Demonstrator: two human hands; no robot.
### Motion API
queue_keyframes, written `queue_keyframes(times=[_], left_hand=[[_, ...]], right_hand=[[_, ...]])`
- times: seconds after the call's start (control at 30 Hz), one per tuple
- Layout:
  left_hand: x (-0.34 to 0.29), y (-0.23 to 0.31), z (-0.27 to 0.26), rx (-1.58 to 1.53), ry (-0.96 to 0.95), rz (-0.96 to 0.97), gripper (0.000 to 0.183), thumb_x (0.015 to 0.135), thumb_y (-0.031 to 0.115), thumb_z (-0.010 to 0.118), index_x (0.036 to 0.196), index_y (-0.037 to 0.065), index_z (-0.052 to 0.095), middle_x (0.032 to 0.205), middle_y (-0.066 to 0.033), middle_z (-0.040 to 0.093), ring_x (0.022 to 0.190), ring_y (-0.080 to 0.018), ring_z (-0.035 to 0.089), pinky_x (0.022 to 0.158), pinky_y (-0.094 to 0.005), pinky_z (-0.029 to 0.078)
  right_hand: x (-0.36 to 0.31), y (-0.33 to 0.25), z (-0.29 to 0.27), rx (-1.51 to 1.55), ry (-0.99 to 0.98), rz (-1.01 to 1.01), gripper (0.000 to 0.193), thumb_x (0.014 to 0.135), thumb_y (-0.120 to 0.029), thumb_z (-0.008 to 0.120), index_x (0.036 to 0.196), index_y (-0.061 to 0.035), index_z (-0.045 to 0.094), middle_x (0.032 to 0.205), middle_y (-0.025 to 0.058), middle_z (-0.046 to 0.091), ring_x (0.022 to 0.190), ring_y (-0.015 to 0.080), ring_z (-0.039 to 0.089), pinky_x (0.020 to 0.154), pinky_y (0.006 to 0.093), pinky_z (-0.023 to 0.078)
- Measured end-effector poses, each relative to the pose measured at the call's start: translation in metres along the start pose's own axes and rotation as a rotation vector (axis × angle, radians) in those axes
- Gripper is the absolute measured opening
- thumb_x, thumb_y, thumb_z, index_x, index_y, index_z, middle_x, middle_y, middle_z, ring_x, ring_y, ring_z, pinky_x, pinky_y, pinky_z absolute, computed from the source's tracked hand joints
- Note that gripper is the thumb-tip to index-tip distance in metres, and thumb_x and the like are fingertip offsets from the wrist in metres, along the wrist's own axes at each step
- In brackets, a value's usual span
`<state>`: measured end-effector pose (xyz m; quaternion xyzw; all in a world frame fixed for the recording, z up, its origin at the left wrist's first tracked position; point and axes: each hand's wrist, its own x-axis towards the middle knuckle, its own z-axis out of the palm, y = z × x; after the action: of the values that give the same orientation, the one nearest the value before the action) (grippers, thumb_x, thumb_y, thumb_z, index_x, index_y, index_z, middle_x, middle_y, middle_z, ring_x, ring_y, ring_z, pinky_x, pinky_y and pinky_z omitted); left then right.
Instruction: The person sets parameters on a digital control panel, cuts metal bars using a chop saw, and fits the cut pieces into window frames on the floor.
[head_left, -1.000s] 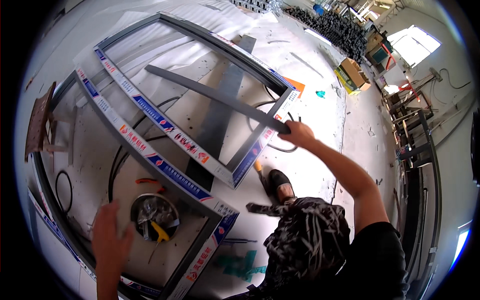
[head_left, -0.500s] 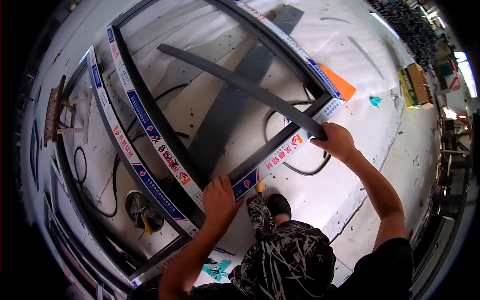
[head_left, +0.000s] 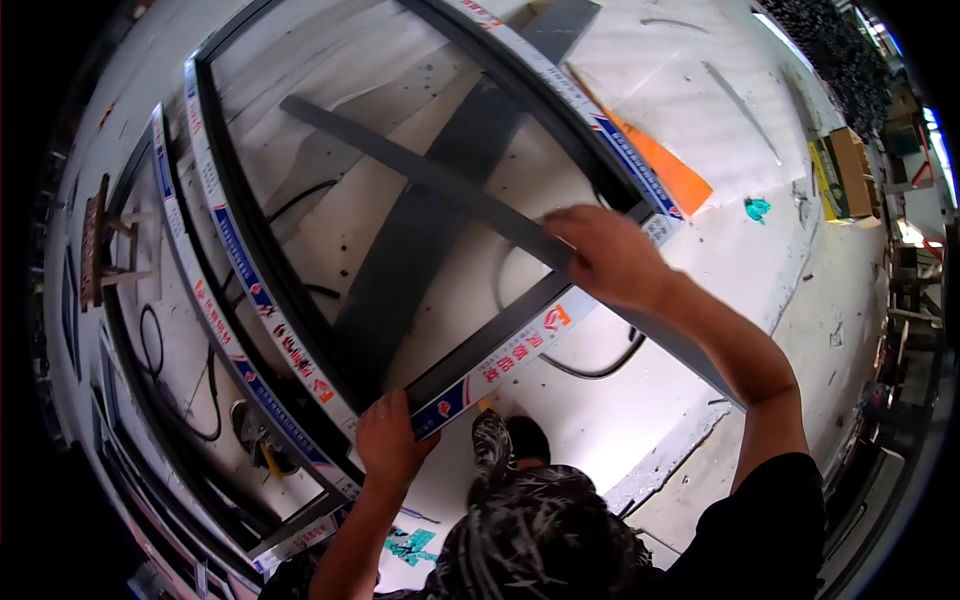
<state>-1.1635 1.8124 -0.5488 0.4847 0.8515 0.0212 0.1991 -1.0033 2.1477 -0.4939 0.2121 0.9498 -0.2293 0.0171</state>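
A large dark grey metal window frame, with printed protective film along its sides, stands in front of me. My left hand is closed over its near left corner. My right hand grips a long, flat dark grey metal bar near the frame's near right corner. The bar slants across the frame opening from far left to near right. Its near end reaches out below my right forearm, which hides part of it.
More filmed frames stand at the left, near a small wooden stool. A wide grey board lies beyond the frame opening. An orange sheet, a black cable and a cardboard box are at the right.
My right hand has moved left and farther along the bar, whose near end now sticks out past it toward me. The frame and my left hand have shifted left and slightly down in view.
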Motion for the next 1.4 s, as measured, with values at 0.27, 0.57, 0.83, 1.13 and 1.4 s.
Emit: queue_keyframes(times=[0.27,0.57,0.83,1.13,1.4], left_hand=[[-0.005,-0.010,0.012,0.059,0.222,0.129,0.076,0.055,0.030,0.086,0.117,0.002,0.054,0.107,-0.0168,0.063,0.096,-0.0349,0.063,0.082,-0.0431,0.050],[-0.007,-0.015,0.017,0.096,0.268,0.172,0.076,0.056,0.032,0.086,0.118,0.000,0.054,0.108,-0.0188,0.063,0.094,-0.0346,0.063,0.080,-0.0430,0.051],[0.006,-0.013,-0.017,-0.082,-0.097,0.195,0.063,0.066,0.038,0.083,0.105,0.001,0.050,0.094,-0.0169,0.059,0.089,-0.0350,0.063,0.073,-0.0429,0.051],[0.028,-0.009,-0.038,-0.043,-0.279,0.256,0.055,0.077,0.051,0.073,0.093,0.002,0.056,0.082,-0.0163,0.065,0.079,-0.0335,0.066,0.071,-0.0414,0.053],[0.039,-0.018,-0.046,-0.109,-0.259,0.343,0.051,0.084,0.050,0.064,0.092,0.000,0.059,0.084,-0.0188,0.065,0.081,-0.0340,0.066,0.073,-0.0413,0.053]], right_hand=[[-0.029,0.081,-0.001,-0.400,-0.143,-0.173,0.083,0.057,-0.015,0.088,0.130,-0.0001,0.050,0.130,0.0158,0.054,0.127,0.0331,0.048,0.112,0.0427,0.034],[-0.032,0.090,0.022,-0.644,0.232,-0.281,0.031,0.076,-0.011,0.062,0.106,-0.0030,0.062,0.100,0.0094,0.063,0.103,0.0241,0.060,0.105,0.0352,0.043],[-0.088,0.044,0.000,-0.233,0.195,0.253,0.040,0.080,-0.018,0.070,0.117,-0.0044,0.062,0.114,0.0156,0.063,0.106,0.0326,0.060,0.091,0.0397,0.049],[-0.142,-0.015,0.050,0.361,0.023,0.590,0.036,0.079,-0.036,0.078,0.086,-0.0033,0.063,0.065,0.0109,0.061,0.061,0.0243,0.060,0.058,0.0367,0.046],[-0.118,-0.047,0.054,0.498,0.073,0.673,0.042,0.077,-0.038,0.080,0.088,-0.0005,0.064,0.067,0.0095,0.061,0.062,0.0194,0.057,0.060,0.0338,0.045]])
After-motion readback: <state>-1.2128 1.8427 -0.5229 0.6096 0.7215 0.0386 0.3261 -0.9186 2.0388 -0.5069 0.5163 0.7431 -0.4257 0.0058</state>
